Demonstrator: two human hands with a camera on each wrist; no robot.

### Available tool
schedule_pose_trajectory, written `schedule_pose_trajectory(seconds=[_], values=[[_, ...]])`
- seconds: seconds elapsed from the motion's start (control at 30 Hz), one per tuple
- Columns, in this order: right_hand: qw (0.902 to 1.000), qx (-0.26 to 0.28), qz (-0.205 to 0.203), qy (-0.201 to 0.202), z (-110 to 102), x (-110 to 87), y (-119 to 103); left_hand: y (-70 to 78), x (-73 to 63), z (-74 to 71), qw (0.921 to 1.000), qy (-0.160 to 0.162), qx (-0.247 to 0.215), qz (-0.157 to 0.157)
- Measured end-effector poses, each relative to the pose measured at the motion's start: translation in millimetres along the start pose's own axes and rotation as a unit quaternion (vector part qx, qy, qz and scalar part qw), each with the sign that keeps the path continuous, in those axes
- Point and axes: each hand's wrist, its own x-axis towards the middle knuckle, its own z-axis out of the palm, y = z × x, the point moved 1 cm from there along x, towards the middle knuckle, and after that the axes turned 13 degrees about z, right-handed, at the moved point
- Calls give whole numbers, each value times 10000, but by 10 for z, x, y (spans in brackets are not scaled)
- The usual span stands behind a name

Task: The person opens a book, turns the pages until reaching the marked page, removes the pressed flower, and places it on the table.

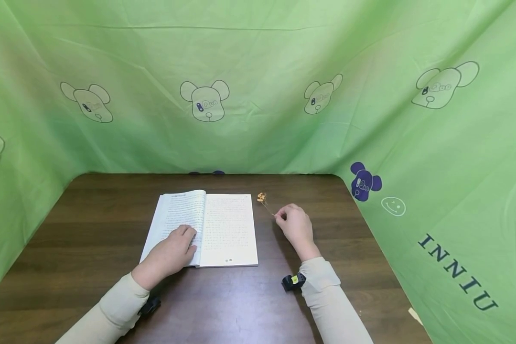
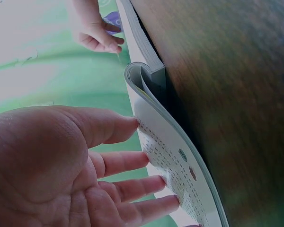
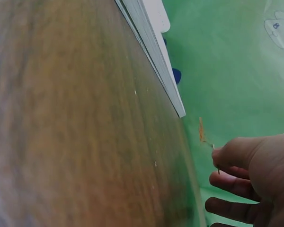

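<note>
An open book lies on the brown table, its printed pages facing up. On the left page rests my left hand; in the left wrist view its fingers are nearly straight, with the tips touching the paper. To the right of the book, my right hand pinches the thin stem of a small dried orange flower between thumb and forefinger. The flower head points away, near the book's upper right corner. Seen from the right wrist, the flower stands out beyond the thumb tip, and the other fingers are loosely bent.
The wooden table carries the book in its middle. A green cloth with bear drawings hangs behind and along both sides. Dark wrist cameras are strapped at each cuff. A small pale piece sits at the table's right edge.
</note>
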Motion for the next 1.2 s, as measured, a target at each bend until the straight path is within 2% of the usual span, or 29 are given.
schedule_pose_trajectory(seconds=[0.43,0.67,1.2], values=[[10000,-15,-61,-78,75,23,75,5,-12,-26,10000,-9,13,16],[9997,-101,-211,11,102,17,84,-1,-3,-24,10000,-30,-31,25],[9994,-271,-212,107,140,-4,81,-15,0,5,10000,-24,46,30]])
